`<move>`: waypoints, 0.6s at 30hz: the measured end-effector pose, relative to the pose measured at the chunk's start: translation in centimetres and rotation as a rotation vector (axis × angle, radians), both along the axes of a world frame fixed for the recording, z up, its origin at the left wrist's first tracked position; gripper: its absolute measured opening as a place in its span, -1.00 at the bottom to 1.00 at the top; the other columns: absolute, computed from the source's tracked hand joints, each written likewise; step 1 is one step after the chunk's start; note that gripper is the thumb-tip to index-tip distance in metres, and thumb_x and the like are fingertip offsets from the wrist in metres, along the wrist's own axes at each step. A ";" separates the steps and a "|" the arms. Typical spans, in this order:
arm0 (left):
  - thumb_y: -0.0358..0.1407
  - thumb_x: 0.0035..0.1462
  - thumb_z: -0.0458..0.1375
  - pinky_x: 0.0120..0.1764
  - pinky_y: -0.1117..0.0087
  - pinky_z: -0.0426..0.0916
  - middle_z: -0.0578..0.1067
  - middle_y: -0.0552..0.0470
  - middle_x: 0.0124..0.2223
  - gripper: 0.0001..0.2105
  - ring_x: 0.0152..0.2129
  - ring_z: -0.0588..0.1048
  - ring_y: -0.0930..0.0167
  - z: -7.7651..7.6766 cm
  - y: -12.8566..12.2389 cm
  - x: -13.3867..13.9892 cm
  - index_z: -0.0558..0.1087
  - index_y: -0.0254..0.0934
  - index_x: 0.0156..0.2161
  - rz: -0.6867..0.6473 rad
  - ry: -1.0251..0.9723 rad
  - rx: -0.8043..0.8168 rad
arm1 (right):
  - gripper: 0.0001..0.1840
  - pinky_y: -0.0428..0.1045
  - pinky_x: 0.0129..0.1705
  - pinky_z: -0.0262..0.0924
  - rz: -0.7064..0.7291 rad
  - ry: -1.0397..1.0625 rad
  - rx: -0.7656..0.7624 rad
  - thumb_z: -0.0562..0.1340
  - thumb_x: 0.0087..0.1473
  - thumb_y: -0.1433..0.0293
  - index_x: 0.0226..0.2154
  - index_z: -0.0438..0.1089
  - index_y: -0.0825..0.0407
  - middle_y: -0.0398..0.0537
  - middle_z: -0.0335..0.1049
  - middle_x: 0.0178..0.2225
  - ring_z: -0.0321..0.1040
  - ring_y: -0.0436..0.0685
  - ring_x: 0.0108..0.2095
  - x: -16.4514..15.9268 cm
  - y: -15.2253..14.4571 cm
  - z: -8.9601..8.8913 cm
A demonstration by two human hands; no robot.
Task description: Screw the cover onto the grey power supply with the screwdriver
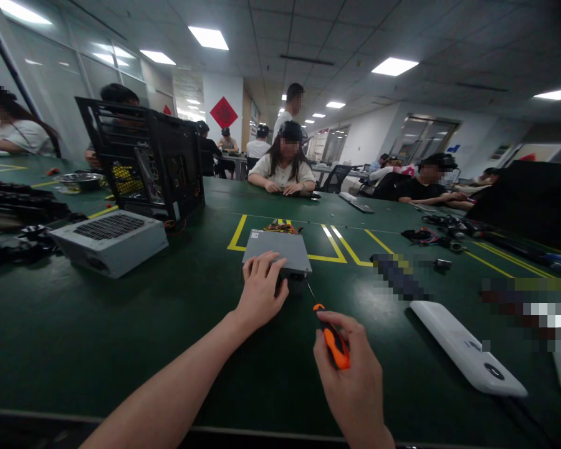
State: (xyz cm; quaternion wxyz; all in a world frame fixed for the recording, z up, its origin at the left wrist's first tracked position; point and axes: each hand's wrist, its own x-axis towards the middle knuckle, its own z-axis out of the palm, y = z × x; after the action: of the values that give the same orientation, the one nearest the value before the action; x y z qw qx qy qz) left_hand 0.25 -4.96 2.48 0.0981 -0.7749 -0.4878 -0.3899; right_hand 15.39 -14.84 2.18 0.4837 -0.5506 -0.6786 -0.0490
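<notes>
In front of me a grey computer power supply [277, 248] lies flat on the green table, with a bundle of coloured cables [283, 229] at its far side. My left hand [265, 287] grips it by its left and near part, fingers over the top and thumb at the near face. My right hand [350, 355] is closed around the orange and black handle of a screwdriver [335, 343]. The screwdriver's thin shaft points up and left to the near right corner of the power supply; whether its tip sits in a screw is too small to tell.
A second power supply [110, 240] and an open black computer case [143, 162] stand on the left. At right lie a white oblong device [467, 346] and loose cables [442, 231]. A metal bowl [80, 181] is far left. Across the table sits a person [283, 165].
</notes>
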 end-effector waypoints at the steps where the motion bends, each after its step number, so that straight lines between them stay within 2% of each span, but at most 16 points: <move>1: -0.31 0.10 -0.01 0.00 0.16 0.06 0.34 -0.08 -0.01 -0.72 -0.03 0.25 0.27 0.2 -0.2 0.0 0.29 -0.23 -0.05 -0.003 0.011 0.009 | -0.80 0.00 -0.40 0.26 0.018 -0.056 0.015 0.10 0.03 0.43 -0.22 0.25 0.00 -0.06 0.35 -0.34 0.30 0.06 -0.42 0.0 0.0 0.0; 3: -0.32 0.12 -0.04 -0.11 0.22 0.15 0.40 -0.05 -0.14 -0.79 -0.16 0.33 0.31 0.6 -0.5 0.2 0.34 -0.23 -0.14 -0.059 0.075 -0.004 | -0.83 0.02 -0.33 0.26 0.052 -0.107 0.039 0.10 0.03 0.43 -0.25 0.27 -0.01 -0.06 0.36 -0.33 0.30 0.09 -0.35 0.1 0.0 0.0; 6: -0.36 0.15 -0.09 -0.31 0.34 0.21 0.44 0.04 -0.35 -0.83 -0.39 0.39 0.41 0.6 -0.8 0.4 0.36 -0.24 -0.30 -0.170 0.195 -0.085 | -0.78 0.01 -0.33 0.26 0.005 -0.025 0.035 0.10 0.06 0.33 -0.19 0.24 0.01 0.02 0.33 -0.21 0.31 0.10 -0.31 0.3 0.1 0.1; 8: -0.36 0.15 -0.08 -0.39 0.38 0.21 0.44 0.08 -0.41 -0.84 -0.48 0.39 0.45 0.4 -0.9 0.6 0.34 -0.25 -0.35 -0.203 0.232 -0.133 | -0.74 -0.03 -0.45 0.24 -0.058 0.045 0.003 0.06 0.08 0.29 -0.16 0.22 0.04 0.03 0.32 -0.23 0.31 0.05 -0.43 0.4 0.2 0.0; 10: -0.36 0.15 -0.08 -0.43 0.41 0.21 0.44 0.11 -0.45 -0.84 -0.53 0.38 0.47 0.2 -1.0 0.7 0.33 -0.25 -0.37 -0.225 0.222 -0.156 | -0.75 -0.07 -0.54 0.20 -0.087 0.066 -0.032 0.05 0.09 0.31 -0.16 0.21 0.04 -0.03 0.34 -0.34 0.27 0.00 -0.55 0.5 0.2 -0.1; 13: -0.36 0.15 -0.08 -0.39 0.41 0.24 0.44 0.09 -0.42 -0.84 -0.49 0.37 0.46 0.2 -0.9 0.5 0.35 -0.24 -0.33 -0.234 0.130 -0.099 | -0.79 -0.03 -0.41 0.25 -0.030 -0.022 0.024 0.09 0.05 0.40 -0.19 0.24 0.02 -0.05 0.36 -0.34 0.32 0.05 -0.43 0.4 0.3 -0.3; 16: -0.36 0.14 -0.05 -0.23 0.33 0.25 0.44 0.01 -0.29 -0.83 -0.33 0.37 0.39 0.4 -0.5 -0.1 0.37 -0.23 -0.22 -0.180 0.022 0.043 | -0.81 0.04 -0.25 0.25 0.042 -0.089 0.102 0.12 0.02 0.44 -0.23 0.26 0.01 -0.03 0.38 -0.27 0.30 0.10 -0.28 0.2 0.3 -0.5; 18: -0.36 0.12 -0.03 -0.13 0.26 0.22 0.42 -0.02 -0.20 -0.80 -0.22 0.35 0.35 0.4 0.0 -0.5 0.36 -0.23 -0.16 -0.128 -0.049 0.109 | -0.82 0.06 -0.21 0.24 0.041 -0.044 0.100 0.12 0.03 0.41 -0.23 0.26 0.02 0.01 0.35 -0.20 0.29 0.12 -0.22 0.2 0.3 -0.7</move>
State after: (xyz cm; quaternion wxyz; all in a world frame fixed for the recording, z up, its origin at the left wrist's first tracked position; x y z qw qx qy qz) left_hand -0.26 -4.96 2.91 0.1033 -0.7882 -0.4177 -0.4400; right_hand 15.55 -14.51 1.49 0.4966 -0.5106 -0.6967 -0.0850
